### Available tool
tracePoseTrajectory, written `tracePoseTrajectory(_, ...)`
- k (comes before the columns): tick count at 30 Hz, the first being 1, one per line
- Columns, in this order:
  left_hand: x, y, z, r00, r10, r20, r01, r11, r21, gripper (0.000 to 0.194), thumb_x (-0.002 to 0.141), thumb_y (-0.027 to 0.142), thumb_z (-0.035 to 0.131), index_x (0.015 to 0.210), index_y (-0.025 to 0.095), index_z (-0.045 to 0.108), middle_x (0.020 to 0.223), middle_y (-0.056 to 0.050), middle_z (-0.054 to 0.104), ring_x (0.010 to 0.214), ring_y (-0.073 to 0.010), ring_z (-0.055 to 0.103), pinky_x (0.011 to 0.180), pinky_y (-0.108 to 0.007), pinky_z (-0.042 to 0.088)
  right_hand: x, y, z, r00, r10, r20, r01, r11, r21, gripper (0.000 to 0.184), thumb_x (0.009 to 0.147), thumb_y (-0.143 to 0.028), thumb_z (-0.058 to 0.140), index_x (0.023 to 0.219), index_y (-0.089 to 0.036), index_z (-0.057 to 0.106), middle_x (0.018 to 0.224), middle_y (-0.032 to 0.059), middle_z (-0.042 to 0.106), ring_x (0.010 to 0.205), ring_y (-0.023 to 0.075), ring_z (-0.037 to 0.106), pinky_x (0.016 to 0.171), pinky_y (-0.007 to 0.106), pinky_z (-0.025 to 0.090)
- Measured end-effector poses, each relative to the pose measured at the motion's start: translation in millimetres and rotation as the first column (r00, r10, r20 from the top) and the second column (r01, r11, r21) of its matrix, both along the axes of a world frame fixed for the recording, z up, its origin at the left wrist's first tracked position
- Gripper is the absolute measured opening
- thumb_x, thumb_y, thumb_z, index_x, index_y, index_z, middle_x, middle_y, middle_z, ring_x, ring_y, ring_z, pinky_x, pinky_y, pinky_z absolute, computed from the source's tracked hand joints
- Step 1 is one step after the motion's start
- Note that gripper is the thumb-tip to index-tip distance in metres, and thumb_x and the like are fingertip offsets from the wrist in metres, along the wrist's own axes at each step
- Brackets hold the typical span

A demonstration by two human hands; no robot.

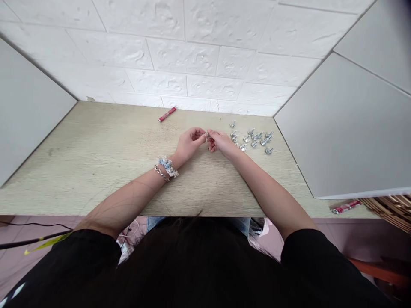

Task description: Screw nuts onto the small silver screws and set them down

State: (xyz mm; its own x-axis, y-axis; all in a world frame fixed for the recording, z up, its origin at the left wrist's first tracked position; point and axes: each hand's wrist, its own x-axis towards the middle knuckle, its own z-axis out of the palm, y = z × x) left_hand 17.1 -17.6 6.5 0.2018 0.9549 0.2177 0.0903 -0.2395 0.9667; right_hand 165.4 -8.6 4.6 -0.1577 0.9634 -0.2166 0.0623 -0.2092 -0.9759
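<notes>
My left hand (189, 143) and my right hand (220, 143) meet over the middle of the wooden table (96, 162), fingers pinched together on a small silver metal part (207, 136) held between them. Several similar small silver parts (255, 139) lie scattered on the table just right of my right hand. On my left wrist are a chain bracelet and a pale scrunchie (167, 167).
A red tube (167, 114) lies at the back of the table near the white brick wall. Grey panels stand at the left and right sides. Another red tube (345, 207) and a wicker basket (390, 207) sit at the front right.
</notes>
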Motion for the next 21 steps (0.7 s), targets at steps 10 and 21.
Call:
tracePoseTrajectory(10, -1.4, 2.6, 2.1, 0.996, 0.072, 0.050, -0.065, 0.991, -0.120, 0.013, 0.082, 0.022, 0.060, 0.093, 0.016, 0.058, 0.069, 0.000, 0.063, 0.062, -0.0100, 0.060, 0.059, -0.022, 0.046, 6.2, -0.3, -2.9, 0.987, 0.073, -0.140, -0.065, 0.996, 0.058, 0.050, 0.058, -0.057, 0.079, 0.075, -0.017, 0.054, 0.065, -0.0046, 0.059, 0.056, 0.0059, 0.055, 0.057, 0.021, 0.049)
tracePoseTrajectory(21, -1.8, 2.4, 3.6, 0.990, 0.015, -0.138, -0.032, 0.992, -0.123, 0.020, 0.088, 0.025, 0.047, 0.081, 0.013, 0.061, 0.061, 0.002, 0.054, 0.051, -0.0075, 0.047, 0.050, -0.021, 0.037, 2.0, 1.2, -8.0, 0.960, 0.101, -0.260, -0.074, 0.991, 0.108, 0.044, 0.050, -0.028, 0.083, 0.077, -0.019, 0.050, 0.070, -0.0061, 0.059, 0.067, 0.0084, 0.057, 0.065, 0.024, 0.045)
